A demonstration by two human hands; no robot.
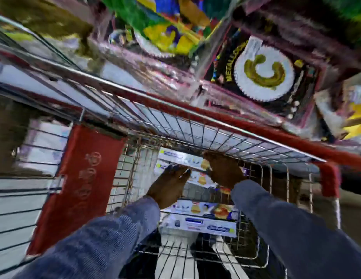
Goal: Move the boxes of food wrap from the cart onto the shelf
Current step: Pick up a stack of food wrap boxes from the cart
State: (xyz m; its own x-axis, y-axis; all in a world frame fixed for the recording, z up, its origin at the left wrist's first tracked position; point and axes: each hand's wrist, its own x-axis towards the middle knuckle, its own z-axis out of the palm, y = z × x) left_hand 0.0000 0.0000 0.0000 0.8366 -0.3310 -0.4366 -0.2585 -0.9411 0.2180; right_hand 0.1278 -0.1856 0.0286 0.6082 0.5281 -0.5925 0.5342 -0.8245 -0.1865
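Both my hands reach down into a wire shopping cart [195, 125] with a red rim. Long white food wrap boxes with food pictures lie in the basket. My left hand [171, 182] rests flat, fingers spread, on the left part of the far boxes [181, 159]. My right hand [224, 170] curls over the right part of the same boxes, and its grip is blurred. Another food wrap box [203, 220] lies nearer to me, between my blue sleeves, untouched.
A red child-seat flap [80, 184] stands at the cart's left. Above the cart's far rim, the shelf holds foil-wrapped packs of paper plates [262, 71] and colourful goods. The cart's red corner [329, 178] is at the right. The frame is motion-blurred.
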